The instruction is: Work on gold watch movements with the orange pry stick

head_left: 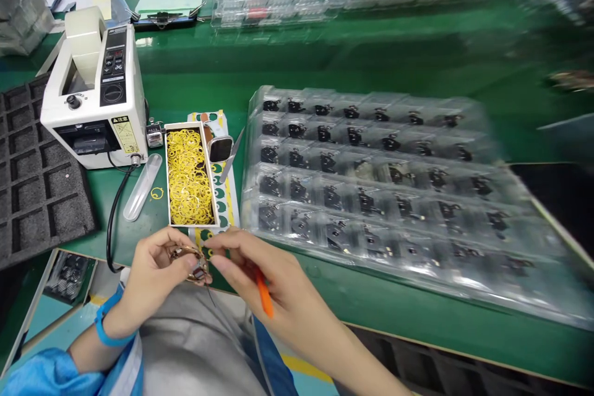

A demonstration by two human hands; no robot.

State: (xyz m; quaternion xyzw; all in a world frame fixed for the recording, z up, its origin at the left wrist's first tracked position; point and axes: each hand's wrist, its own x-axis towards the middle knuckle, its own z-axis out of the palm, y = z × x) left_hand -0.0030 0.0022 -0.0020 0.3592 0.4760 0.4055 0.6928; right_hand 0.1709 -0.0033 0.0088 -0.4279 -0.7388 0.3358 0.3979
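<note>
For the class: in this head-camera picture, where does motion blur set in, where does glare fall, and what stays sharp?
In the head view, motion blur smears the right side, worst at the far right of the clear plastic tray; glare streaks that tray and the green bench; the tape dispenser, yellow rings, left hand and right hand stay fairly sharp.

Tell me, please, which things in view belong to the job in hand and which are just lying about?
In use: left hand, right hand, small brown-and-gold part, orange tool, box of yellow rings.
Lying about: tape dispenser, black foam tray, clipboard.
</note>
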